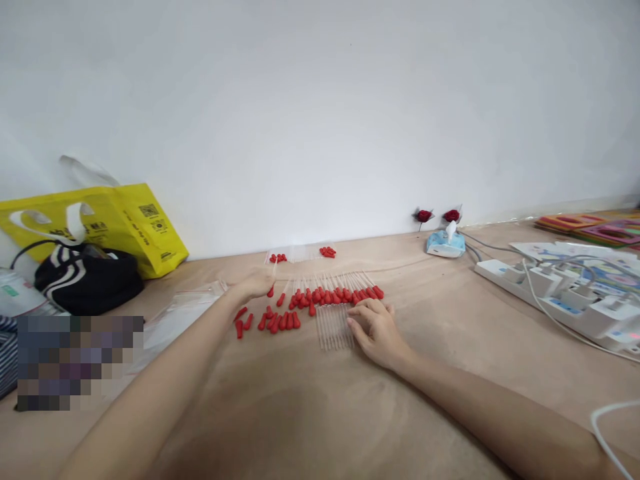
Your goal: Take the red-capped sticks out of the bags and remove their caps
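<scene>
My left hand pinches a dropper with a red rubber bulb, its thin clear tube pointing up and away. My right hand rests on the table with loosely bent fingers, thumb apart, beside a row of clear glass tubes without bulbs. Whether its fingertips touch the tubes I cannot tell. Beyond that row lie several finished-looking droppers, side by side with red bulbs toward me. Loose red bulbs are scattered to the left of the bare tubes, below my left hand.
Bagged red-bulb droppers lie near the wall. Clear plastic bags, a black pouch and a yellow bag are on the left. A tissue pack, red fabric roses and a corded power strip stand right.
</scene>
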`<state>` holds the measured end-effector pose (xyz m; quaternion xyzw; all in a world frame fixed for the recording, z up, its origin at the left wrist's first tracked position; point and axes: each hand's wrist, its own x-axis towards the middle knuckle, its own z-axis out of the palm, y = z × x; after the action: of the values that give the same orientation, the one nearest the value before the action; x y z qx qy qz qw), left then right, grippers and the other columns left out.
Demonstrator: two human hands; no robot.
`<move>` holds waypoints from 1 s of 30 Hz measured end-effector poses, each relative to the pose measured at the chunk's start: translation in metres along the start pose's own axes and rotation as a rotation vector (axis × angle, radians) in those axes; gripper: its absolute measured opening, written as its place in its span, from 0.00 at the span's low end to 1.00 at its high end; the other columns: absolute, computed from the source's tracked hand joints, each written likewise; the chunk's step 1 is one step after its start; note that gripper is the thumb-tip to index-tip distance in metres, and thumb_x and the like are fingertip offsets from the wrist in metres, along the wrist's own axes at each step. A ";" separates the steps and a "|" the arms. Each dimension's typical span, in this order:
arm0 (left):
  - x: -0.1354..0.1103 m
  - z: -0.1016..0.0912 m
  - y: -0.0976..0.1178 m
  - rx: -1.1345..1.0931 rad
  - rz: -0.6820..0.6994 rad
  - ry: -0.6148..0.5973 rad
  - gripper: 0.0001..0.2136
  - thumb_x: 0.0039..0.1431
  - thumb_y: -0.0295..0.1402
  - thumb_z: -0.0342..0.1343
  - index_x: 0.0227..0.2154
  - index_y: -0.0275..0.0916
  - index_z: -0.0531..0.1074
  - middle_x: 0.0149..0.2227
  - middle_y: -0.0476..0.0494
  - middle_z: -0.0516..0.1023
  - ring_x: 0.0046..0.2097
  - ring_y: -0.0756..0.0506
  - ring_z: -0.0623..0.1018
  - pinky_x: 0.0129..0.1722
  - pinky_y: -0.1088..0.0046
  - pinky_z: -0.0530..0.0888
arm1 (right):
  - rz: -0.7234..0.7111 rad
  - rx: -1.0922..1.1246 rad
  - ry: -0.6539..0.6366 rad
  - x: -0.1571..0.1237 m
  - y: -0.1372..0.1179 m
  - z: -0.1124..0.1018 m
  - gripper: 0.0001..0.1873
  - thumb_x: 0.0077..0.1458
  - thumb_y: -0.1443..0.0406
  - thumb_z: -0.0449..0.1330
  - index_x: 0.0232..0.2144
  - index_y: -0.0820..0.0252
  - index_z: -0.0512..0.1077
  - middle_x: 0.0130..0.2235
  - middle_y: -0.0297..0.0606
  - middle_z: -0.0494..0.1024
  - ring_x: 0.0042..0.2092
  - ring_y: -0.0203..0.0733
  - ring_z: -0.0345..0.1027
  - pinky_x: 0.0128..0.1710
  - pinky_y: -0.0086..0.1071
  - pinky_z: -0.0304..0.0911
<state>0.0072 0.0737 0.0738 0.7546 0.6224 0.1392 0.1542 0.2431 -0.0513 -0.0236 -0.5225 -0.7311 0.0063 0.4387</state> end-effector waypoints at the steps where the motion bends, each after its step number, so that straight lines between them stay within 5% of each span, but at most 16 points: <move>1: -0.008 -0.003 -0.001 -0.004 0.013 0.007 0.12 0.58 0.29 0.44 0.22 0.32 0.67 0.22 0.48 0.69 0.28 0.49 0.71 0.31 0.72 0.69 | -0.019 0.001 0.012 0.000 0.000 -0.001 0.07 0.53 0.66 0.52 0.32 0.58 0.70 0.34 0.38 0.71 0.37 0.40 0.63 0.38 0.36 0.48; 5: -0.053 0.008 -0.001 -0.015 0.111 0.075 0.09 0.58 0.32 0.41 0.27 0.36 0.64 0.22 0.51 0.68 0.27 0.50 0.70 0.28 0.74 0.67 | -0.123 -0.025 0.039 0.003 -0.003 -0.004 0.10 0.53 0.65 0.52 0.37 0.58 0.69 0.36 0.39 0.71 0.40 0.41 0.63 0.40 0.36 0.50; 10: -0.105 0.058 0.003 -0.138 0.523 0.240 0.05 0.57 0.32 0.43 0.30 0.38 0.62 0.28 0.49 0.71 0.29 0.50 0.71 0.29 0.75 0.68 | -0.358 -0.096 0.013 0.010 -0.020 -0.005 0.23 0.52 0.58 0.54 0.50 0.58 0.62 0.46 0.44 0.68 0.46 0.45 0.59 0.45 0.41 0.48; 14: -0.120 0.084 0.005 -0.161 0.684 0.331 0.05 0.57 0.31 0.45 0.28 0.38 0.62 0.25 0.50 0.69 0.26 0.51 0.70 0.27 0.77 0.68 | -0.513 -0.091 -0.018 0.009 -0.028 0.001 0.11 0.54 0.59 0.54 0.40 0.52 0.69 0.37 0.35 0.74 0.43 0.41 0.61 0.48 0.44 0.40; 17: -0.118 0.086 0.004 -0.155 0.731 0.366 0.04 0.57 0.31 0.47 0.32 0.37 0.64 0.29 0.47 0.71 0.31 0.50 0.72 0.31 0.75 0.70 | -0.527 -0.056 0.012 0.007 -0.026 0.004 0.08 0.56 0.63 0.52 0.33 0.53 0.72 0.25 0.30 0.73 0.37 0.38 0.62 0.48 0.43 0.40; 21: -0.115 0.080 0.002 -0.094 0.812 0.376 0.05 0.57 0.30 0.48 0.35 0.39 0.68 0.34 0.45 0.73 0.38 0.47 0.72 0.39 0.70 0.69 | -0.502 -0.047 0.026 0.005 -0.023 0.001 0.09 0.55 0.65 0.51 0.32 0.55 0.72 0.22 0.30 0.70 0.34 0.37 0.60 0.46 0.42 0.42; 30: -0.125 0.078 0.003 -0.032 0.871 0.378 0.08 0.58 0.27 0.45 0.26 0.38 0.67 0.26 0.47 0.72 0.31 0.49 0.70 0.35 0.70 0.67 | -0.544 -0.037 -0.026 0.001 -0.022 -0.003 0.08 0.54 0.65 0.52 0.28 0.55 0.70 0.20 0.28 0.69 0.32 0.35 0.59 0.47 0.43 0.40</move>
<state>0.0180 -0.0541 0.0021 0.9043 0.2629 0.3355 -0.0231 0.2281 -0.0616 -0.0109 -0.3149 -0.8501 -0.1184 0.4052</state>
